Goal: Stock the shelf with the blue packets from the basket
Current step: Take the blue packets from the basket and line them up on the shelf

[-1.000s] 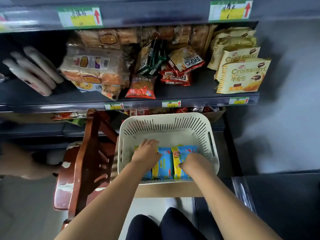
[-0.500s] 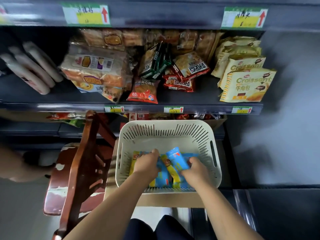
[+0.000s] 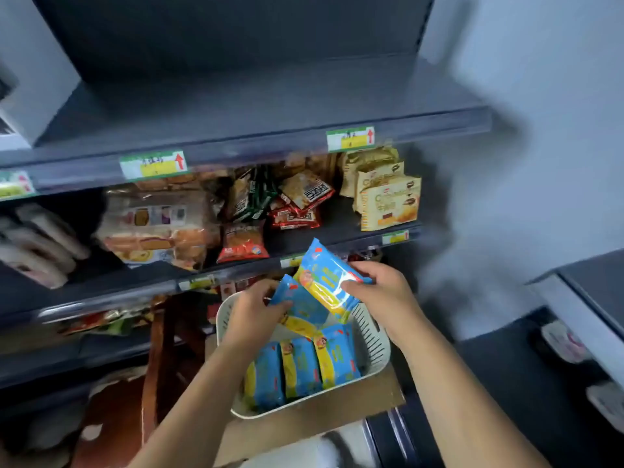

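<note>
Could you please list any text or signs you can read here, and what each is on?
Red up arrow: price tags on the shelf edge, writing blurred.
"C": yellow packs, rest of word blurred.
Blue packets, red packets: print too blurred to read.

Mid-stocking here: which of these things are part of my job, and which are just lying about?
Job: left hand holding the lower blue packet; right hand holding the upper blue packet; three blue packets in the white basket; top shelf, the likely target.
Lying about: croissant packs; red snack packets; bread bags; wooden chair; cardboard box under the basket.
</note>
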Action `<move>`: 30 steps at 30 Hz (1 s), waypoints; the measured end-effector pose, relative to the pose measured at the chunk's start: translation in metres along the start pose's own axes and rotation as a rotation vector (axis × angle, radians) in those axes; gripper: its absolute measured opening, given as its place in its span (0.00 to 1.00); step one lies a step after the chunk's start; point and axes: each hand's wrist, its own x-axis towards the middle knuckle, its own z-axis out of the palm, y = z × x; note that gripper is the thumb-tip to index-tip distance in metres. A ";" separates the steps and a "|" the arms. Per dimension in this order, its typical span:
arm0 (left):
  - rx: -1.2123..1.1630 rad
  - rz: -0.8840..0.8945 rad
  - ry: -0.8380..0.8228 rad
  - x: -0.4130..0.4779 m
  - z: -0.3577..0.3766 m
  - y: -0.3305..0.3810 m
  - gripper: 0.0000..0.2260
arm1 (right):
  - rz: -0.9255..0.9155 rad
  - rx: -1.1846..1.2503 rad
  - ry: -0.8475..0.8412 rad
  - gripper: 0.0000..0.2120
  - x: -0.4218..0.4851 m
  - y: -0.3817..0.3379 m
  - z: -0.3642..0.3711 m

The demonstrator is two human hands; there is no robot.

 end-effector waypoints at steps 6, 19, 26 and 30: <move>-0.213 0.259 -0.083 -0.025 -0.016 0.082 0.06 | -0.202 0.104 0.263 0.14 -0.052 -0.055 -0.032; -0.393 0.673 -0.642 -0.197 0.046 0.225 0.07 | -0.362 0.064 0.789 0.11 -0.312 -0.094 -0.155; -0.496 0.708 -0.974 -0.331 0.099 0.291 0.07 | -0.408 0.021 1.120 0.14 -0.470 -0.089 -0.204; -0.490 0.770 -1.076 -0.419 0.131 0.308 0.06 | -0.375 0.013 1.271 0.10 -0.560 -0.068 -0.230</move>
